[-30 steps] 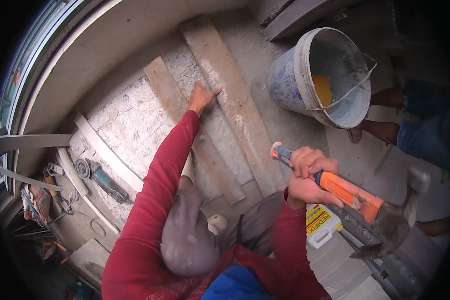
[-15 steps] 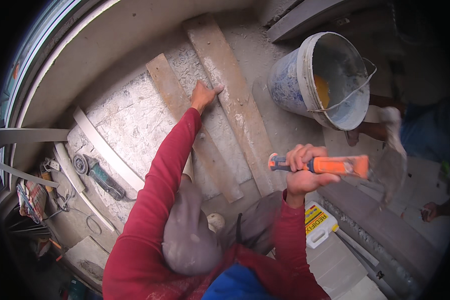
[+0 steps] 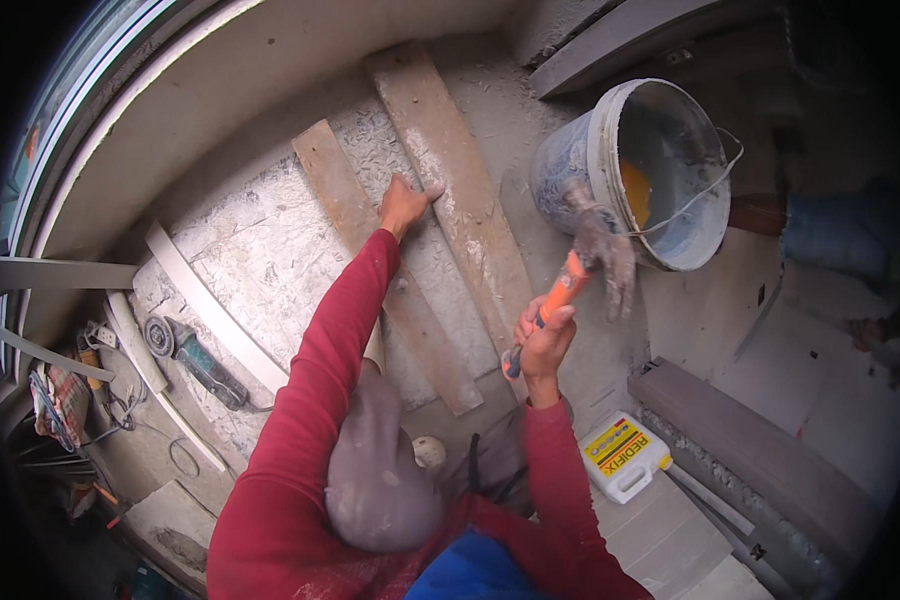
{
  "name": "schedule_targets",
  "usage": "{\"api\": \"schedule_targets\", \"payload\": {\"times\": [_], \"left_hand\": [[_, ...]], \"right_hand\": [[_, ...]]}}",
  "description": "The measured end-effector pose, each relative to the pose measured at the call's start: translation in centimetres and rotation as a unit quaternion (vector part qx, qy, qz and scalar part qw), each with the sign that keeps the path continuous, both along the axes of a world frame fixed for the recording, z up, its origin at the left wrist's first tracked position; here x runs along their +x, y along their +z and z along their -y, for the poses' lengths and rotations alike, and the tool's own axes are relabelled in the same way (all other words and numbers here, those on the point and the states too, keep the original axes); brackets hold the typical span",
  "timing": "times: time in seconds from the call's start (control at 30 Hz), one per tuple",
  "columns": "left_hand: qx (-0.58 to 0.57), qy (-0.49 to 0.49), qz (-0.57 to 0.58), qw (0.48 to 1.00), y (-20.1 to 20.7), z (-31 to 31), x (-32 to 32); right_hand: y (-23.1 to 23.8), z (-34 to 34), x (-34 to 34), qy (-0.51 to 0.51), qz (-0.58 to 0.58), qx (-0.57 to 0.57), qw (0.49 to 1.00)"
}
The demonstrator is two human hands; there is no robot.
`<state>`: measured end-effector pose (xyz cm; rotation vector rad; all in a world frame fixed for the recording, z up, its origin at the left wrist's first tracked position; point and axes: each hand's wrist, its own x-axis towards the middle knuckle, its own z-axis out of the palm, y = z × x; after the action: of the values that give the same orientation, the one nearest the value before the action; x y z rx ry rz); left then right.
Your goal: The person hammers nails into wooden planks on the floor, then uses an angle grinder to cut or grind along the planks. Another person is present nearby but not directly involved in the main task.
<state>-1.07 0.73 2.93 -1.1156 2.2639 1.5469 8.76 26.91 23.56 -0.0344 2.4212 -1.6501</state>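
Note:
My right hand (image 3: pixel 545 345) is wrapped round the orange and dark-blue handle of a hammer (image 3: pixel 567 287). The hammer's grey, dusty head is smeared by motion, in front of the bucket's lower side and over the floor beside the wooden board (image 3: pixel 470 215). With thumb and forefinger spread apart, my left hand (image 3: pixel 405 208) rests between that board and a narrower wooden plank (image 3: pixel 345 190). Its thumb touches the board's left edge; the other fingers are partly hidden. Small nail-like bits show on the board.
A white, smeared bucket (image 3: pixel 570 165) lies tilted at upper right, with something yellow inside. A green angle grinder (image 3: pixel 205 365) and a curved white strip (image 3: pixel 210 305) lie left. A white-and-yellow jug (image 3: pixel 625 455) stands right, near a long grey beam (image 3: pixel 750 440). Another person is at far right.
My right hand has swung the hammer leftward and down from the right, its head now nearer the board. My left hand stays in nearly the same place. The view has shifted slightly.

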Motion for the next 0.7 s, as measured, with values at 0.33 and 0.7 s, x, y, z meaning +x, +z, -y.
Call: {"api": "schedule_targets", "payload": {"times": [0.33, 0.7], "left_hand": [[0.028, -0.009, 0.033, 0.999, 0.7, -0.1, 0.5], [0.017, 0.01, 0.01, 1.0, 0.2, 0.0, 0.1]], "right_hand": [[-9.5, 1.5, 0.5, 0.016, -0.006, 0.195, 0.981], [4.8, 2.2, -2.6, 0.027, -0.251, -0.284, 0.925]]}}
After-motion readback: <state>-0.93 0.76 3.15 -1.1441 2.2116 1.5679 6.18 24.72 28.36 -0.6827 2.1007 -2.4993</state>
